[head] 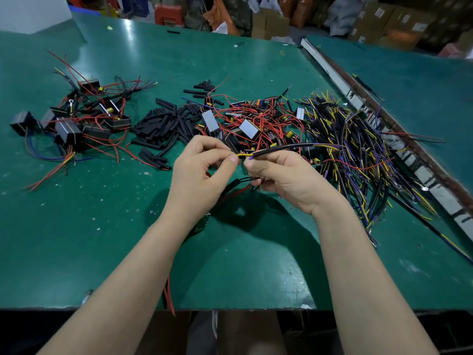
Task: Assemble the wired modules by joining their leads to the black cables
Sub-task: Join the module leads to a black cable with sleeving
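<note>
Above the green table [76,239], your left hand [202,170] pinches the yellow lead [243,155] between thumb and forefinger while your right hand [286,175] curls round the black cable [284,147] it comes from, with loose modules [250,129] piled just behind.

green table [76,226], red-wired modules [250,124], black cables [358,149] with yellow ends.

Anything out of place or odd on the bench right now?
A few red wires hang over the near edge of the green table, away from the piles. Loose black tube pieces lie alone at the far edge. Otherwise nothing stands out; both hands hold the black cable.
</note>
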